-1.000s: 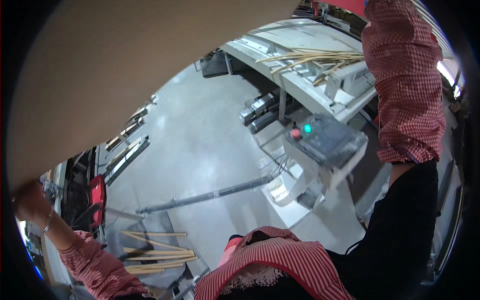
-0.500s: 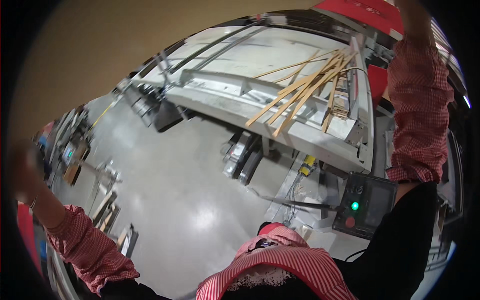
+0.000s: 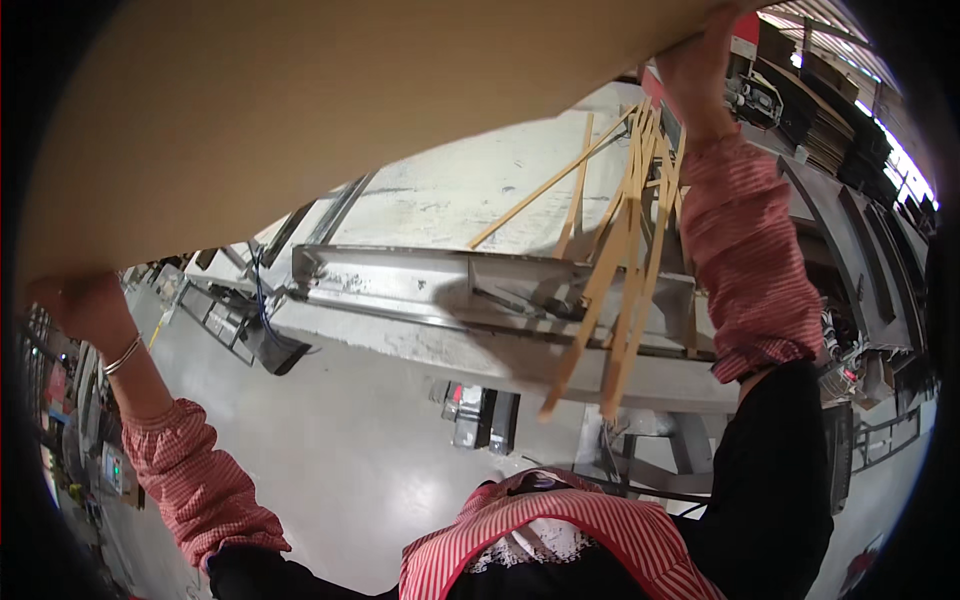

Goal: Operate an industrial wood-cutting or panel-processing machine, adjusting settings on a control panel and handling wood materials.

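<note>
A large flat brown board (image 3: 330, 110) fills the upper left and hides much of what lies beyond it. My left hand (image 3: 85, 310) grips its near left edge, the fingertips out of sight against the board. At the upper right my right hand (image 3: 700, 80) is closed on the board's other end, its fingers partly hidden. Just below and beside my right hand, several thin wooden strips (image 3: 625, 240) lie in a loose fan across the white machine table (image 3: 430, 200). Some strip ends stick out over the table's near edge.
A pale metal beam (image 3: 390, 285) runs along the table's front. Below it, a dark foot-level unit (image 3: 485, 418) stands on the grey floor (image 3: 350, 450). Dark stacked sheets (image 3: 835, 115) are at the far right, with metal framing (image 3: 860, 260) nearer.
The view has turned and come closer over the table. The board covers more of the upper middle, and my right hand now shows on its edge. The control box with the green light is out of sight.
</note>
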A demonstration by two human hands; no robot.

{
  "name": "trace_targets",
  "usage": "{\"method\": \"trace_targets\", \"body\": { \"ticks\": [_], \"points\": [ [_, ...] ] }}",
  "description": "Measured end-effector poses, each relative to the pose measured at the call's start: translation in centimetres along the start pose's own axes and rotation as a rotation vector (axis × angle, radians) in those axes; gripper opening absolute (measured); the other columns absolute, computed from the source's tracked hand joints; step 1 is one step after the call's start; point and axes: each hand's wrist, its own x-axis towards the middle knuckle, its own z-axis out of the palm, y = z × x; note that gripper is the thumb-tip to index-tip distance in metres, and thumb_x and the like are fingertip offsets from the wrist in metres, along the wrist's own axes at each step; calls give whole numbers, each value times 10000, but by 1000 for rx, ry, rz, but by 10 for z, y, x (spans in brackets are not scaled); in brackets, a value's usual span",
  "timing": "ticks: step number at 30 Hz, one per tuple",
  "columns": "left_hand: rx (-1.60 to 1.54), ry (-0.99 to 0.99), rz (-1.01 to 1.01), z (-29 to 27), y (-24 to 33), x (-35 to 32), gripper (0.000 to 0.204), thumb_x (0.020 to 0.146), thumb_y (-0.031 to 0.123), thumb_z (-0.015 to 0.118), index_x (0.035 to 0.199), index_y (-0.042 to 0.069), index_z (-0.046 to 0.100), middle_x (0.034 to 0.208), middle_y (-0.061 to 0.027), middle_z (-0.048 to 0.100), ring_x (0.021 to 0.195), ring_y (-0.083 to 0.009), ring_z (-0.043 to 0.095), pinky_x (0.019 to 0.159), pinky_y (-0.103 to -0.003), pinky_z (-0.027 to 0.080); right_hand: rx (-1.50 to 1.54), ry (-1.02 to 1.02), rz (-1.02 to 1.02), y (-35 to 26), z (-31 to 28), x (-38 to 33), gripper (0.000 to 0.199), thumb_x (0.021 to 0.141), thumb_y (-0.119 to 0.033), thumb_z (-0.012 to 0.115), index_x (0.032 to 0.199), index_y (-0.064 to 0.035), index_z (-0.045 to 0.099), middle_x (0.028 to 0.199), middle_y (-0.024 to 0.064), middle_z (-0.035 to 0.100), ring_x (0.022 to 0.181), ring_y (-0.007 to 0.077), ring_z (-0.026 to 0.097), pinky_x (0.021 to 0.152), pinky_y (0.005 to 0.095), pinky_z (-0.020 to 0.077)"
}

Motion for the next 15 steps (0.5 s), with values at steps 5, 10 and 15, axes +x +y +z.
{"method": "trace_targets", "body": {
  "ticks": [5, 10, 15],
  "points": [
    [-197, -201, -133, -106, -144, 52, 489, 946, 428, 505, 1319, 114, 479, 1328, -42, 506, 1216, -220, 469, 1025, -400, 366, -643, 366, 212, 100, -53, -80, 666, 979, -548, 297, 1421, -50, 293, 1377, 58, 424, 1277, 173, 377, 1080, 330, 295],
    [106, 250, -131, -172, -316, 81, 560, 955, 459, 473, 1398, 123, 397, 1387, -29, 446, 1247, -208, 434, 1033, -397, 353, -648, 434, 510, 181, -100, -127, 684, 981, -546, 307, 1410, -14, 319, 1383, 56, 421, 1277, 160, 376, 1076, 325, 293],
    [196, 227, -404, -242, -438, 67, 659, 941, 502, 481, 1418, 67, 346, 1423, -62, 391, 1282, -222, 383, 1057, -366, 309, -738, 670, 625, 263, -152, -192, 593, 961, -395, 494, 1364, 22, 367, 1325, 94, 489, 1190, 178, 457, 989, 310, 377]
  ]
}}
